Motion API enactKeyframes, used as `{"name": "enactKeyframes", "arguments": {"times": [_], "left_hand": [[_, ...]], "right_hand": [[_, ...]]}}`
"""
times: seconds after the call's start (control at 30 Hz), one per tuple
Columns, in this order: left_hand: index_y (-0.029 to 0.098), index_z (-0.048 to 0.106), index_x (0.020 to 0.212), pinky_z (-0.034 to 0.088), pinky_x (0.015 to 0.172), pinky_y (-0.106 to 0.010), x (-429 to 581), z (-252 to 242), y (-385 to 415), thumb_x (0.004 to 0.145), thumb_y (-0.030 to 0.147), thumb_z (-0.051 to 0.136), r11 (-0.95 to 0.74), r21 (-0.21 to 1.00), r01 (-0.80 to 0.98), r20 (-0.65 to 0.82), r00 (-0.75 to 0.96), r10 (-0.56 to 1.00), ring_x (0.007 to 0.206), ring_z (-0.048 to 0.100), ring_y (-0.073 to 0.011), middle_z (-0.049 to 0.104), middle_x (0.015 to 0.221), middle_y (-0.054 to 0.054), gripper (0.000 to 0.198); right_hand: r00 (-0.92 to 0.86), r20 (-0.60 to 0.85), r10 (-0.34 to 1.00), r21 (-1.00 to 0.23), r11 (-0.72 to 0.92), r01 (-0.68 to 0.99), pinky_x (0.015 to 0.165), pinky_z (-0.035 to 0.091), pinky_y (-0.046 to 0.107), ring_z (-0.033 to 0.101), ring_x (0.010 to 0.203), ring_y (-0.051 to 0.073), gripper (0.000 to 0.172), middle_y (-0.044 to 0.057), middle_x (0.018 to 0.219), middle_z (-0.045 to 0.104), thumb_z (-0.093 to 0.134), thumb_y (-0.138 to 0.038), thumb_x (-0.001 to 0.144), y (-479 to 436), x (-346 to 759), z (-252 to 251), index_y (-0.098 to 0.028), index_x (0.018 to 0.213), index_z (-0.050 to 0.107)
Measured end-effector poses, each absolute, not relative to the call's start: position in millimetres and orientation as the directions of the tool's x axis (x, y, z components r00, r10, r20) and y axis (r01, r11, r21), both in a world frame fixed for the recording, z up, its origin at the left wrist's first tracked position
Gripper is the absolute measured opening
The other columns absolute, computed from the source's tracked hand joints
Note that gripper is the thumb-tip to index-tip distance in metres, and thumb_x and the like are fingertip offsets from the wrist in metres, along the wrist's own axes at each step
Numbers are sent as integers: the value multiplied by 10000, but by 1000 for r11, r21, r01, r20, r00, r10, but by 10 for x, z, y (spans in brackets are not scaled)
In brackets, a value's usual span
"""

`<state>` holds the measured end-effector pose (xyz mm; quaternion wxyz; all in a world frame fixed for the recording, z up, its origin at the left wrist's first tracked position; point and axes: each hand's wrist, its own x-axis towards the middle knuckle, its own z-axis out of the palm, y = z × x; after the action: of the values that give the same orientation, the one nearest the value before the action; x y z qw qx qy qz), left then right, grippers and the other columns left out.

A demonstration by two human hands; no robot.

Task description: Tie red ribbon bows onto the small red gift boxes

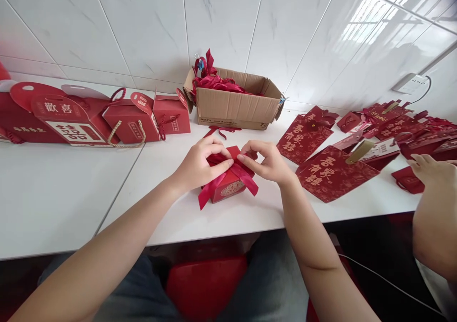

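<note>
A small red gift box with a round pale pattern on its side sits on the white table in front of me. Dark pink ribbon lies across its top, and two ribbon ends hang over the front. From the left, my left hand pinches the ribbon between thumb and fingers. My right hand pinches it from the right, its fingertips close to the left thumb. The ribbon's middle is partly hidden behind my fingers.
Behind stands a cardboard box of ribbons. Red gift boxes line the left; red gift bags lie right, near another person's hand. The table's front edge is close to my lap. A power strip is on the wall.
</note>
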<state>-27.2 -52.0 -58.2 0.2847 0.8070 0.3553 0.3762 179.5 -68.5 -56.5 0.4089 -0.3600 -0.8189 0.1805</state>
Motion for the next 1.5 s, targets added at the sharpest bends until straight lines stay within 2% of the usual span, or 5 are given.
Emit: {"name": "enactKeyframes", "arguments": {"times": [0.2, 0.57, 1.03, 1.2, 1.5], "left_hand": [[180, 670, 762, 487, 834, -350, -289, -587, -518, 795, 300, 642, -607, 712, 352, 399, 509, 763, 857, 581, -179, 558, 920, -35, 128], [178, 647, 741, 499, 781, -305, -286, -590, -547, 785, 232, 645, -643, 695, 322, 411, 555, 723, 799, 555, -145, 532, 895, -18, 70], [187, 691, 742, 481, 799, -306, -335, -576, -530, 781, 266, 667, -614, 740, 274, 384, 579, 720, 790, 563, -143, 548, 891, -16, 91], [186, 683, 735, 481, 778, -296, -323, -582, -528, 765, 246, 664, -609, 750, 258, 380, 585, 717, 779, 561, -136, 539, 897, -15, 71], [184, 707, 888, 491, 811, -303, -367, -550, -515, 793, 340, 661, -599, 760, 252, 380, 576, 724, 869, 608, -178, 632, 932, -42, 188]], "right_hand": [[-418, 577, 702, -541, 712, 448, 509, 360, 229, 413, 519, 81, 301, -28, 582, 510, 568, -342, 907, -698, 1775, -591, -186, 659, 501], [-469, 668, 578, -252, 768, 588, 519, 247, 293, 273, 514, 119, 439, -32, 506, 304, 468, -280, 944, -684, 1741, -606, -213, 556, 274], [-601, 440, 667, -780, 616, 112, 569, 356, 235, 404, 576, 72, 374, -42, 642, 435, 631, -305, 890, -624, 1835, -607, -172, 589, 452], [-620, 436, 652, -809, 586, 47, 600, 376, 246, 413, 606, 78, 370, -34, 678, 441, 624, -317, 895, -590, 1868, -612, -173, 598, 457], [-475, 464, 747, -741, 622, 253, 574, 356, 235, 397, 596, 79, 325, -50, 631, 430, 644, -275, 864, -696, 1792, -588, -193, 655, 409]]}}
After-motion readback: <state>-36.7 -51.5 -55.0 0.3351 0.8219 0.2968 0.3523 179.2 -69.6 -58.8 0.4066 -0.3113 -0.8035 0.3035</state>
